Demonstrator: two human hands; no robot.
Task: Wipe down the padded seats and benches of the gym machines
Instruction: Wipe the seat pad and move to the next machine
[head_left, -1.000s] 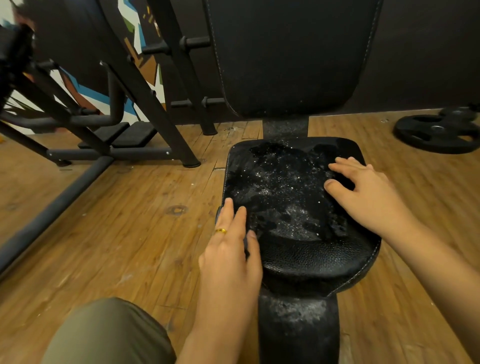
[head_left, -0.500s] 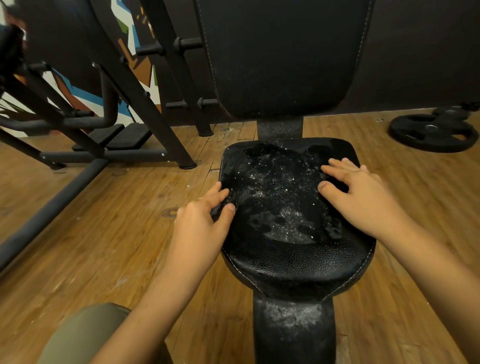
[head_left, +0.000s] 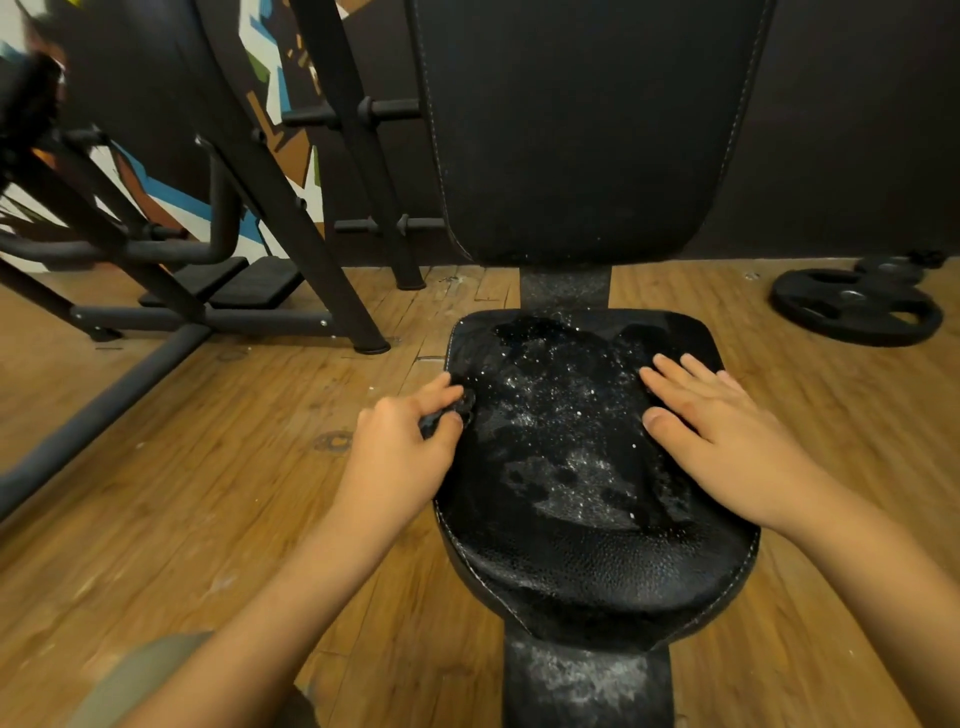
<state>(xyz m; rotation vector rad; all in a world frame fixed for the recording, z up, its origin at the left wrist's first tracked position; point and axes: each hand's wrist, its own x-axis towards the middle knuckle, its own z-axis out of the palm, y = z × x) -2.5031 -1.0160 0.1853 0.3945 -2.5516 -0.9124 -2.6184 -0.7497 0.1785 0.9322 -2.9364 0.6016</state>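
Two bare hands are laid on a padded seat (head_left: 597, 571) that is set low over a wooden floor (head_left: 208, 493). At the far left, the black steel frame (head_left: 270, 218) of another machine is seen against a painted wall (head_left: 270, 67). Next, the left hand (head_left: 400, 447) is held at the seat's left edge, its thumb and curled fingers (head_left: 441, 387) pinched on a bunched fold of a dark cloth (head_left: 561, 415). From that pinch the cloth is spread rightward across the middle of the seat and is flecked with white specks; the front part of the seat is left uncovered. Behind the seat an upright backrest (head_left: 571, 130) is seen. On the cloth's right side the right hand (head_left: 727, 431) is pressed flat, its fingers straight and slightly spread, with nothing gripped. Well apart to the right, a black weight plate (head_left: 857, 306) is laid flat on the floor.
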